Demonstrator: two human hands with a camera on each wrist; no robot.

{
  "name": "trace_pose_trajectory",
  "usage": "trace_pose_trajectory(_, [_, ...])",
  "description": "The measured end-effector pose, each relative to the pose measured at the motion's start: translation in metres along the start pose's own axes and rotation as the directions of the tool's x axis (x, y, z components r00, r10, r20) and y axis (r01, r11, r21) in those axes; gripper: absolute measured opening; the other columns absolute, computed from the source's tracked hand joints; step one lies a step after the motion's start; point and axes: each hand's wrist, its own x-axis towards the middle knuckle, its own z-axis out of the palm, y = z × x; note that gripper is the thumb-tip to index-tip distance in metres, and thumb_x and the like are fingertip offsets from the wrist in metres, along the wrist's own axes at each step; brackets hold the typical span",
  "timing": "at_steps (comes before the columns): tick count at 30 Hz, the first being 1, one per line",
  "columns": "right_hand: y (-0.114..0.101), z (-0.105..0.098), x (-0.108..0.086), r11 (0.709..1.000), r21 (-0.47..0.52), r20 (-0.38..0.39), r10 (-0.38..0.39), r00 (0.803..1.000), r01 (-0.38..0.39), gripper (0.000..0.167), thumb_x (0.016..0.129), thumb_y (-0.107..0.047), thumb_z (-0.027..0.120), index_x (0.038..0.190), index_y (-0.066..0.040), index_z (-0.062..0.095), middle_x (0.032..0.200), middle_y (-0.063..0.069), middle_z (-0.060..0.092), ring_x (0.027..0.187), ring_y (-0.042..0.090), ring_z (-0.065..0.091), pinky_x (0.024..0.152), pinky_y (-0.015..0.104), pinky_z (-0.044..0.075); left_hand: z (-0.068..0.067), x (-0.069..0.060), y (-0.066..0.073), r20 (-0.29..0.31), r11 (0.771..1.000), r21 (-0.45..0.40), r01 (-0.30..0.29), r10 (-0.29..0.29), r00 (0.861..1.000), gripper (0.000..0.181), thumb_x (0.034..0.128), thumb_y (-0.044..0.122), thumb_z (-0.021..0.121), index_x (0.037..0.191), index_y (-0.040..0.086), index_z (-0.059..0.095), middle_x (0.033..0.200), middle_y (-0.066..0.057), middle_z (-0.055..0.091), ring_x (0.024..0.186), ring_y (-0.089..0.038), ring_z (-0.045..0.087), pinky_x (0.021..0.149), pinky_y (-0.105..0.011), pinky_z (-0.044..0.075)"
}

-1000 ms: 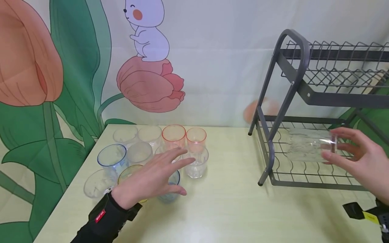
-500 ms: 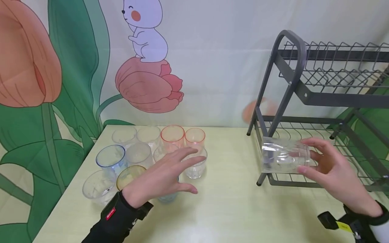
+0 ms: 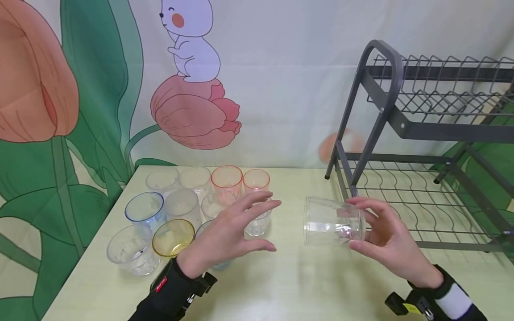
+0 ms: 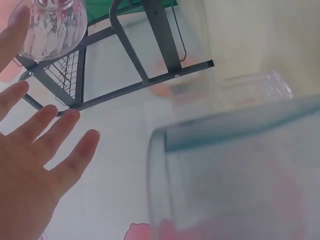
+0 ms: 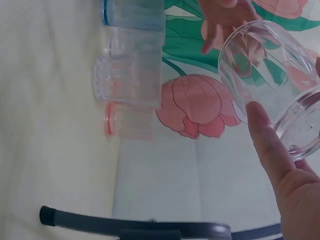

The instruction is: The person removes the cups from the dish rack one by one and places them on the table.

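Note:
A clear drinking glass point(image 3: 325, 221) lies sideways in the air left of the dish rack. My right hand point(image 3: 389, 240) pinches it near its thick base, and its mouth points left. In the right wrist view, the fingers press the side of that glass point(image 5: 255, 65). My left hand point(image 3: 230, 232) hovers above the front right of the grouped glasses, fingers spread and holding nothing. A yellow-rimmed glass point(image 3: 172, 237) stands just beside its wrist. The hand partly hides a blue-rimmed glass point(image 3: 222, 265) beneath it. In the left wrist view, a bluish glass point(image 4: 240, 170) looms close and blurred.
Several clear glasses, a blue-rimmed glass point(image 3: 145, 208) and two red-rimmed glasses point(image 3: 226, 178) stand at the left of the pale table point(image 3: 297, 285). A grey two-tier wire dish rack point(image 3: 385, 107) stands at the right. A printed cloth point(image 3: 281, 89) hangs behind.
My right hand has carried the clear glass leftward and out from the lower rack tier. My left hand has shifted a little to the right, fingers still spread.

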Motion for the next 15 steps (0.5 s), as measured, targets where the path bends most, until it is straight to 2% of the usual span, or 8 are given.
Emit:
trace_pose_trajectory(4, [0.004,0.013,0.002,1.000,-0.001,0.006,0.013,1.000,-0.013,0.069,0.075,0.028,0.064,0.133,0.010,0.033,0.144,0.020,0.035,0.129,0.024,0.048,0.082,0.041,0.056,0.006,0.003,0.004,-0.005,0.999,-0.044,-0.013,0.013,1.000,0.085,0.0721,0.043,0.085,0.145,0.020,0.048,0.146,-0.002,0.043,0.134,-0.021,0.042,0.098,-0.042,0.046])
trace_pose_trajectory(9, [0.006,0.023,0.005,0.998,-0.030,-0.001,0.054,0.999,-0.054,0.068,0.077,0.024,0.066,0.133,0.007,0.034,0.144,0.018,0.036,0.128,0.023,0.048,0.085,0.040,0.054,0.011,0.007,0.010,0.017,0.997,-0.081,-0.009,0.011,1.000,0.090,0.0725,0.044,0.085,0.149,0.021,0.042,0.148,0.000,0.039,0.131,-0.016,0.044,0.096,-0.036,0.048])
trace_pose_trajectory(15, [0.010,0.031,0.008,0.994,0.083,0.008,0.068,0.998,-0.069,0.066,0.079,0.025,0.063,0.133,0.008,0.031,0.144,0.018,0.036,0.127,0.027,0.049,0.088,0.042,0.053,0.014,0.011,0.016,0.003,0.995,-0.100,-0.025,0.025,1.000,0.095,0.0726,0.042,0.085,0.151,0.020,0.037,0.149,-0.001,0.038,0.126,-0.017,0.048,0.094,-0.034,0.049])
